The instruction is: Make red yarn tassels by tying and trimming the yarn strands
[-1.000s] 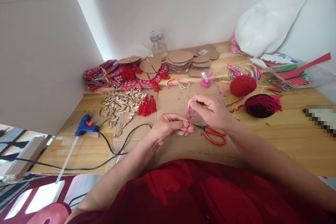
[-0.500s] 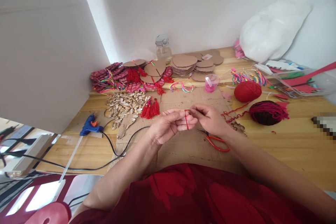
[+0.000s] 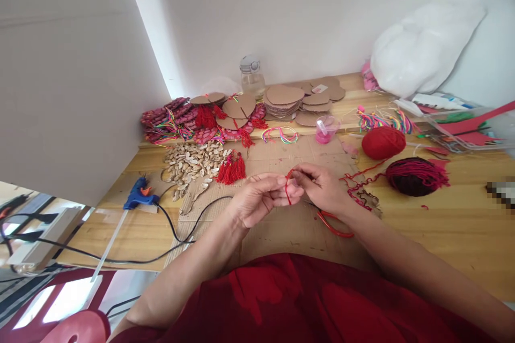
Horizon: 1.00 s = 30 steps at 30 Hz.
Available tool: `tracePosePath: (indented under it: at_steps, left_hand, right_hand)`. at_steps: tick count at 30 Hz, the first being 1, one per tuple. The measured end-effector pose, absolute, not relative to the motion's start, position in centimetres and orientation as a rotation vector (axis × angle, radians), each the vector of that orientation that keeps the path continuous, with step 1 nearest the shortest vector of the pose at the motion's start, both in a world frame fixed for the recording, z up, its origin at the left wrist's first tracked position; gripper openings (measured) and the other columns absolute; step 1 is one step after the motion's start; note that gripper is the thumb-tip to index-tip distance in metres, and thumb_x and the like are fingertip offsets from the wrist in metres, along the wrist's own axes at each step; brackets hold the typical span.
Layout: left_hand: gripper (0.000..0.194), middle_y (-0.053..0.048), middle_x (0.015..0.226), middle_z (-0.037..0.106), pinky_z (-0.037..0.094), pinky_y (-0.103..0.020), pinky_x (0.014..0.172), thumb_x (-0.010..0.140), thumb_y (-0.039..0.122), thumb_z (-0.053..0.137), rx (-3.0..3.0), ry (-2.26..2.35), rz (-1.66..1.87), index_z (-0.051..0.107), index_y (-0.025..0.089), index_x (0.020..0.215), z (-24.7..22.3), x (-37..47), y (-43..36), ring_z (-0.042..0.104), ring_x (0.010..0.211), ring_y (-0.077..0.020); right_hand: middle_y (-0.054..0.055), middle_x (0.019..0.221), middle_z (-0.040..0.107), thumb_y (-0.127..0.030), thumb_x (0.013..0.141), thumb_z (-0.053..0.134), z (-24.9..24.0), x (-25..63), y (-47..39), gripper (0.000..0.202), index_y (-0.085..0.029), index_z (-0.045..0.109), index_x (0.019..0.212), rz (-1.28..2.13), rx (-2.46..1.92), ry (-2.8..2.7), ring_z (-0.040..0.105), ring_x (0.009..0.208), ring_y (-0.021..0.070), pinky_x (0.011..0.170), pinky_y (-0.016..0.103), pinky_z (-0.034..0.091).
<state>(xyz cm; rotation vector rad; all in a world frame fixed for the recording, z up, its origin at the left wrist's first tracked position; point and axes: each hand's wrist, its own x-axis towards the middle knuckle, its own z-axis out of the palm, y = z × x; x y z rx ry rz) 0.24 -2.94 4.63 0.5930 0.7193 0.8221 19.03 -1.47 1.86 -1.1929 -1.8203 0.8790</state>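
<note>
Red yarn loops around the fingers of my left hand, whose thumb presses against them. My right hand pinches the yarn near those fingertips; its finger ends are partly hidden. From the right hand's far side, a strand runs toward a red yarn ball. Beside that ball lies a dark and magenta yarn ball. Orange-handled scissors rest under my right wrist, their blades mostly covered. Several red tassels lie beyond my left hand.
A blue glue gun with a black cord sits at left, near scattered peanut shells. Cardboard shapes, a glass jar and a pink-stained cup stand at the back. A plastic tray is at right.
The yarn loop on my left fingers has thickened, and my right hand has shifted slightly at the fingertips. The whole view has moved a little; other things stay in place.
</note>
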Motion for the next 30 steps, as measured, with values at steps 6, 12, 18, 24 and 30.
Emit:
tracePosePath:
  at_steps: [6, 12, 18, 24, 30]
  left_hand:
    - [0.024, -0.010, 0.074, 0.076, 0.056, -0.033, 0.076, 0.064, 0.025, 0.087, 0.689, 0.868, 0.720, 0.072, 0.011, 0.078, 3.1, 0.9, -4.2, 0.076, 0.076, -0.0242]
    - [0.018, -0.009, 0.074, 0.077, 0.053, -0.027, 0.071, 0.066, 0.024, 0.085, 0.836, 0.938, 0.722, 0.076, 0.012, 0.076, 2.5, 1.3, -4.5, 0.072, 0.070, -0.0168]
    - [0.014, -0.008, 0.076, 0.077, 0.054, -0.026, 0.075, 0.070, 0.026, 0.083, 0.952, 0.890, 0.716, 0.079, 0.014, 0.078, 2.5, 1.3, -4.4, 0.070, 0.072, -0.0141]
    - [0.016, -0.008, 0.075, 0.077, 0.053, -0.026, 0.075, 0.070, 0.026, 0.084, 0.988, 0.857, 0.738, 0.079, 0.014, 0.078, 2.9, 1.1, -4.2, 0.070, 0.071, -0.0143]
    - [0.021, -0.009, 0.074, 0.076, 0.055, -0.027, 0.072, 0.067, 0.026, 0.087, 0.819, 0.825, 0.758, 0.076, 0.012, 0.078, 3.7, 0.8, -3.8, 0.074, 0.074, -0.0190]
  right_hand:
    - [0.001, 0.071, 0.058, -0.028, 0.097, 0.047, 2.8, 19.9, -1.3, 0.023, -0.018, 0.062, 0.082, 0.656, -1.176, -1.800, 0.052, 0.068, 0.0160, 0.066, 0.029, 0.038]
    - [0.003, 0.074, 0.061, -0.028, 0.099, 0.046, 3.1, 19.5, -1.5, 0.025, -0.018, 0.063, 0.084, 0.633, -1.124, -1.844, 0.053, 0.069, 0.0161, 0.066, 0.029, 0.038]
    - [0.001, 0.070, 0.057, -0.026, 0.098, 0.046, 3.2, 19.2, -1.5, 0.024, -0.018, 0.061, 0.080, 0.635, -1.136, -1.837, 0.049, 0.064, 0.0145, 0.064, 0.029, 0.035]
    - [-0.001, 0.065, 0.054, -0.025, 0.095, 0.048, 2.2, 19.3, -0.9, 0.023, -0.018, 0.060, 0.077, 0.637, -1.193, -1.845, 0.046, 0.060, 0.0133, 0.061, 0.028, 0.033]
    - [-0.003, 0.058, 0.045, -0.029, 0.095, 0.048, 0.8, 19.1, -0.8, 0.031, -0.019, 0.052, 0.067, 0.770, -1.180, -1.890, 0.041, 0.057, 0.0125, 0.057, 0.027, 0.029]
